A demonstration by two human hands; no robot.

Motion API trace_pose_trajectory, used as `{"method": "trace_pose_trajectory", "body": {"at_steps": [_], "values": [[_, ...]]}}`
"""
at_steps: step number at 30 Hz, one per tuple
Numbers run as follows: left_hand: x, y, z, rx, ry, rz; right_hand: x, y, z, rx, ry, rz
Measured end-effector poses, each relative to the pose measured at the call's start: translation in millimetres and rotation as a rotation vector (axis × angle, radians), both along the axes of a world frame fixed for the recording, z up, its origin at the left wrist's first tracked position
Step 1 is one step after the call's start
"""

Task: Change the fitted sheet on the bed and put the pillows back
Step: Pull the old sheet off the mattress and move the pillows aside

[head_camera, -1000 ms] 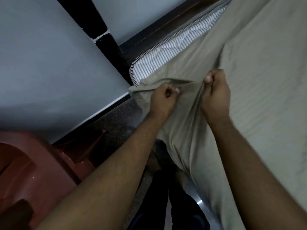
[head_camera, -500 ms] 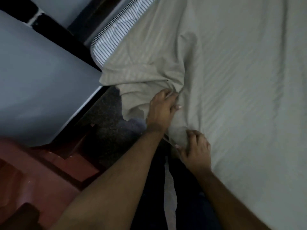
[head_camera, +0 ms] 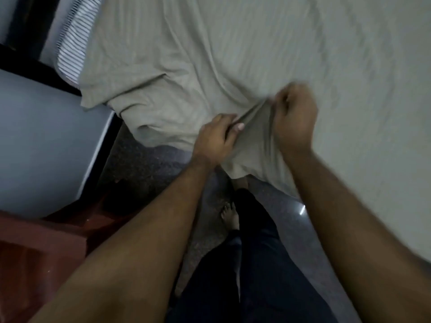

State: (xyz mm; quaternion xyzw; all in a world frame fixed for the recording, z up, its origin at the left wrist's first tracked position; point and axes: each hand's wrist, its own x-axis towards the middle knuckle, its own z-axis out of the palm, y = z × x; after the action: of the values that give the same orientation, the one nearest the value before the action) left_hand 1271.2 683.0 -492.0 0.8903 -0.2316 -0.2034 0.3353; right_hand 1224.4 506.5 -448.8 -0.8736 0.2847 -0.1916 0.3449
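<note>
At the bottom of the frame your two bare forearms reach up and away from you, and between them your dark trousers and one bare foot stand on the speckled floor. At the lower left sits a reddish-brown piece of furniture, with a grey panel above it along the left edge.

Near the middle of the frame your left hand grips the hanging edge of the beige sheet, fingers curled round a bunch of cloth. Just to the right of it, your right hand is closed in a fist on the same bunch, a little higher in the frame; this hand is blurred, so you cannot make out the exact finger hold. The cloth between your two hands is gathered into tight folds, and a loose flap hangs below them toward the floor.

Beyond your hands the sheet spreads over the bed across the upper and right parts of the frame, wrinkled toward the left. At the upper left a corner of the striped mattress shows uncovered beside the sheet's edge.
</note>
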Motion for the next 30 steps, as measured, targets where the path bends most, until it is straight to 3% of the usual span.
{"method": "trace_pose_trajectory", "body": {"at_steps": [3, 6, 9, 13, 16, 20, 25, 30], "values": [[-7, -18, -1, 0.005, -0.120, -0.008, 28, -58, 21, 0.039, -0.149, -0.157], [-17, -45, 6, 0.017, -0.101, 0.102, 6, -90, -4, 0.152, 0.170, 0.008], [-39, -80, 20, 0.053, -0.124, -0.074, -60, -95, -39, 0.175, 0.360, 0.108], [-79, -131, 21, 0.001, -0.244, -0.337, -193, -88, -74, 0.164, 0.546, -0.139], [-124, -175, 4, -0.028, -0.291, -0.610, -288, -88, -86, 0.045, 0.572, -0.228], [-198, -236, -18, -0.015, -0.148, -0.924, -367, -129, -90, -0.100, 0.613, -0.260], [-273, -297, -34, 0.052, 0.029, -0.988, -408, -185, -93, -0.091, 0.571, -0.472], [-333, -363, -32, 0.152, -0.073, -1.116, -464, -229, -91, 0.089, 0.633, -0.881]]}}
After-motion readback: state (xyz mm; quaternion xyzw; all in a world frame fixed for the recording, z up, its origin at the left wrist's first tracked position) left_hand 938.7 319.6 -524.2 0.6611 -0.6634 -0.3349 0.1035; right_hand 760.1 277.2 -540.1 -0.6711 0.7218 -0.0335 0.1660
